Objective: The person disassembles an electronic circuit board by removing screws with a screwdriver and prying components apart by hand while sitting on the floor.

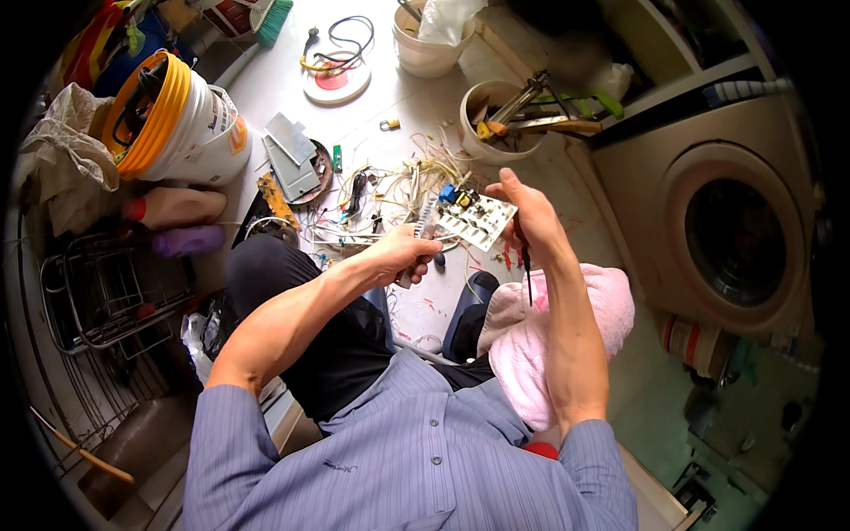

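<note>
In front of my knees, a white circuit board (478,223) with blue and yellow parts is held up at a tilt. My right hand (536,221) grips its right edge, thumb raised, and also holds a thin dark screwdriver (529,270) whose shaft points down toward me. My left hand (400,254) is closed around a grey ridged piece (427,219) at the board's left edge; whether the two are joined, I cannot tell. Below and beyond lies a tangle of cut wires (412,186) on the floor.
A bucket of tools (474,146) and another white bucket (416,53) stand beyond. At left are a yellow-rimmed bucket (217,133), bottles (181,208) and a wire rack (115,292). A washing machine (655,177) stands at right. A pink towel (611,301) lies over my right knee.
</note>
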Action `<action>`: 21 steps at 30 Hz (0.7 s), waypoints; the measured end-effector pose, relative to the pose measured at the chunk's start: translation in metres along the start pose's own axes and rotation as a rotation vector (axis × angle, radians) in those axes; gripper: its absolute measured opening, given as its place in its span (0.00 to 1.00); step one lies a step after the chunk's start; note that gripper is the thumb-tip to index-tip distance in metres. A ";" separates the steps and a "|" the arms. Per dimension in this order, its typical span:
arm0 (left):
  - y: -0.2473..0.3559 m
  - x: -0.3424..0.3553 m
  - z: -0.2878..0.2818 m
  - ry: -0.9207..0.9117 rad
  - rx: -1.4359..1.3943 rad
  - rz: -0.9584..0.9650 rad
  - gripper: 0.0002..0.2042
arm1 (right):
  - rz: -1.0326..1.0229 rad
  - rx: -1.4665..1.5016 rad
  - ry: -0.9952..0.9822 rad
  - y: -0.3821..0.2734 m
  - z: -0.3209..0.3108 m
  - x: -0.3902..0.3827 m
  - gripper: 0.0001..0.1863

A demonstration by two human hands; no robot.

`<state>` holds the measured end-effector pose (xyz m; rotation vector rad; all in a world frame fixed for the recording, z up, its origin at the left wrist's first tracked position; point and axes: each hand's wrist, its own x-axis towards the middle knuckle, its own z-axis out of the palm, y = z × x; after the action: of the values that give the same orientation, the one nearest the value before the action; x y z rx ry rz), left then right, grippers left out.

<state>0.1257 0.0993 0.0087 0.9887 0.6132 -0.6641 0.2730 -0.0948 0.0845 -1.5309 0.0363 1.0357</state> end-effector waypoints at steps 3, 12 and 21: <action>-0.002 0.004 0.005 0.055 -0.094 -0.024 0.10 | -0.112 -0.033 0.086 0.002 0.008 -0.019 0.33; -0.002 0.007 0.031 -0.020 -0.170 -0.007 0.13 | -0.383 -0.530 0.404 0.000 0.041 -0.023 0.31; 0.004 0.002 0.034 -0.073 -0.030 -0.007 0.16 | -0.405 -0.430 0.201 -0.015 -0.001 -0.027 0.29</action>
<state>0.1355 0.0703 0.0234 0.9307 0.5612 -0.6928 0.2657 -0.1052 0.1124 -1.9263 -0.3636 0.5829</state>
